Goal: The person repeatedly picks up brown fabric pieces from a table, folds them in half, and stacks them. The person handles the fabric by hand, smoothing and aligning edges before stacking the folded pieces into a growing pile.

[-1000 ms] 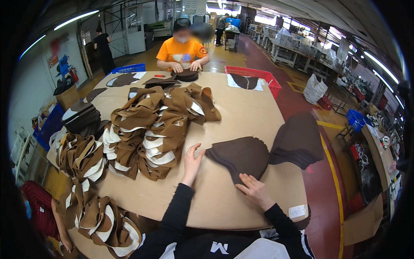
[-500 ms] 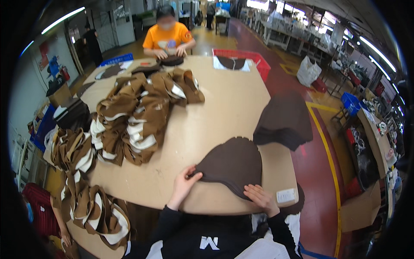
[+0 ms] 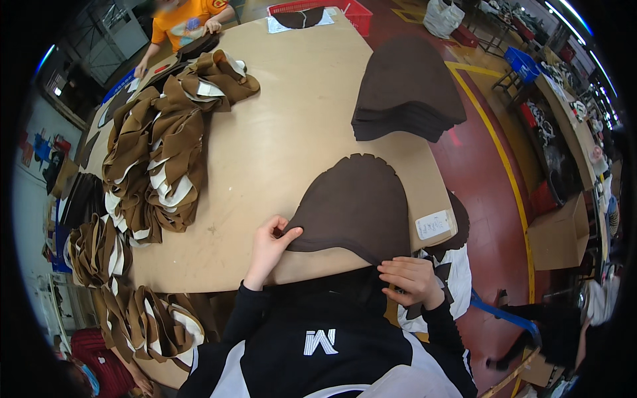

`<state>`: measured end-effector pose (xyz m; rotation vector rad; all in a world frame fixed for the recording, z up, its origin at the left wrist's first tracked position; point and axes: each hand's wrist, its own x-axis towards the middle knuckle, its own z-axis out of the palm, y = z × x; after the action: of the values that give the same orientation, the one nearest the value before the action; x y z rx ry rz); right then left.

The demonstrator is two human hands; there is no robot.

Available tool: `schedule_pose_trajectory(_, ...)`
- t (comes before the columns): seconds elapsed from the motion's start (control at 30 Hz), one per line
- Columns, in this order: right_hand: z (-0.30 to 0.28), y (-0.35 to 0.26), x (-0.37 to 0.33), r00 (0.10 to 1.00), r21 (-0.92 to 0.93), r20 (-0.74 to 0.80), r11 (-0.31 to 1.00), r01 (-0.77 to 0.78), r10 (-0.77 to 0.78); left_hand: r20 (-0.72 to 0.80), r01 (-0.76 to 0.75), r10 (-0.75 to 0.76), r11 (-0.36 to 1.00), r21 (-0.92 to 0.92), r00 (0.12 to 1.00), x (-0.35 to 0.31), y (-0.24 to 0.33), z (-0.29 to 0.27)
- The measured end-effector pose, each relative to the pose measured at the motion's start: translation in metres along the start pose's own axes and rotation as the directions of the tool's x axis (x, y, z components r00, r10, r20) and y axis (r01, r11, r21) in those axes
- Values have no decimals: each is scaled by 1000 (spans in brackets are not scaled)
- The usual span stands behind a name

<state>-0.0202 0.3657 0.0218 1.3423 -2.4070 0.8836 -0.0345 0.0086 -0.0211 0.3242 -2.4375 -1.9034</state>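
A dark brown dome-shaped cut fabric piece (image 3: 352,205) lies on the table in front of me, its curved far edge notched. My left hand (image 3: 269,247) pinches its left corner between thumb and fingers. At the lower right corner, my right hand (image 3: 410,280) grips the piece with fingers on top, where the corner hangs over the table's near edge. Just beyond it rests a thick stack of similar dark brown pieces (image 3: 411,83), apart from both hands.
Bundles of lighter brown and white pieces (image 3: 156,156) cover the left of the tan table (image 3: 279,126). A white paper label (image 3: 433,225) lies near the right edge. A red crate (image 3: 358,14) stands behind. A co-worker in orange (image 3: 186,26) works at the far left.
My right hand has gone from fingers laid out over the corner to curled around it. The whole view has tilted downward. The co-worker in orange has spread their hands apart.
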Motion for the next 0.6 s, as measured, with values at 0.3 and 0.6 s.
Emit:
schedule_pose_trajectory(0.3,23,4,108,972,-78,210,989,128,-109,-48,37,-32,993,110,998,6,10,-11)
schedule_pose_trajectory(0.6,23,122,129,921,-28,179,938,-346,346,-168,21,-20,1000,3,986,-1,-2,-2)
